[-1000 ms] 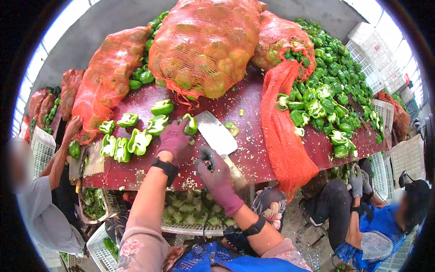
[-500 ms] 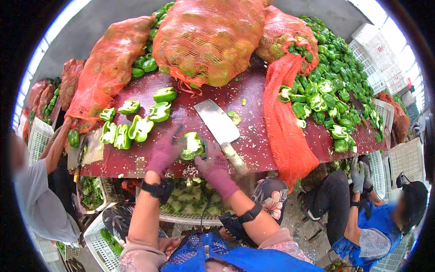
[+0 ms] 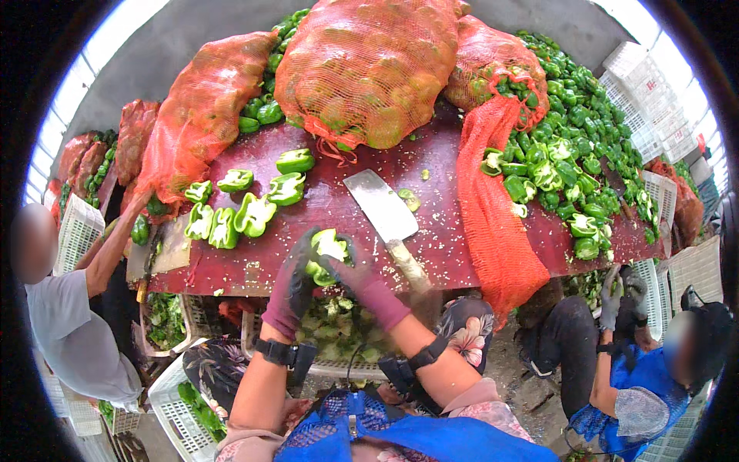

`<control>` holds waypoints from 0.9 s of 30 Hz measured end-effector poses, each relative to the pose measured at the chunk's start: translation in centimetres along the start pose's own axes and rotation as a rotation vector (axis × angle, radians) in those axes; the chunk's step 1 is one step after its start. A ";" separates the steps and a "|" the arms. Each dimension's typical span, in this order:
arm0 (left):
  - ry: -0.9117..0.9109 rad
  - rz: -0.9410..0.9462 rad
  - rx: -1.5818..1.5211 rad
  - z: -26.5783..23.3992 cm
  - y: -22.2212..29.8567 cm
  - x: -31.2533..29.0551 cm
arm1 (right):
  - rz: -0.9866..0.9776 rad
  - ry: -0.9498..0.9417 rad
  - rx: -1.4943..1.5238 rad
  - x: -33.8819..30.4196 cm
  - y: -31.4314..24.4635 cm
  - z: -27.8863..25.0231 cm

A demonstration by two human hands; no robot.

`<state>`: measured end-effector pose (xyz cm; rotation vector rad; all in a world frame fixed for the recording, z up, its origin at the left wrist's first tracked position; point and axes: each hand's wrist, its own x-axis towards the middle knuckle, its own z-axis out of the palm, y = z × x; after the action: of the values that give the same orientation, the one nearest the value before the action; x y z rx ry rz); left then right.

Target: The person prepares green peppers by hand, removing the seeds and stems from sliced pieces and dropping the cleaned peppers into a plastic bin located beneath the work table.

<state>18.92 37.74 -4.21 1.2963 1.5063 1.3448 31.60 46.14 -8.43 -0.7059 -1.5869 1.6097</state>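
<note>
Over the near edge of the dark red table (image 3: 454, 258), a cut green bell pepper half (image 3: 331, 245) is held up, its pale inside showing. My left hand (image 3: 295, 279), in a purple and dark glove, is closed round its left side. From the right, my right hand (image 3: 360, 277), gloved alike, presses its fingers against the pepper; some fingertips are hidden. A cleaver (image 3: 381, 204) lies flat just beyond my right hand, its pale handle toward me. Several cut pepper halves (image 3: 254, 215) rest at the left, with a small green piece (image 3: 409, 200) beside the blade.
Red mesh sacks (image 3: 369, 69) of peppers line the far side; an emptied sack (image 3: 500, 215) drapes over the edge. A pepper heap (image 3: 577, 123) covers the right. Below sits a crate of scraps (image 3: 339, 335). One person (image 3: 77, 323) is at left, another (image 3: 631, 385) at right.
My left hand has come in from the left and taken hold of the pepper half, which is raised slightly. My right hand stays at it. The whole view has shifted a little.
</note>
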 end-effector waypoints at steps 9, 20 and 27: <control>0.203 0.039 0.247 1.6 3.9 -3.6 | -0.013 -0.005 -0.488 -1.4 -2.1 1.3; 0.215 0.057 0.449 2.5 5.0 -5.4 | 0.052 -0.047 -0.529 -2.5 -2.8 1.9; 0.226 -0.229 0.077 0.6 5.0 -5.4 | 0.029 -0.058 -0.274 -3.1 -0.8 2.0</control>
<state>21.84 32.38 0.01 1.0064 1.8165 1.3280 31.80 42.36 -7.85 -0.8345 -1.8695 1.4583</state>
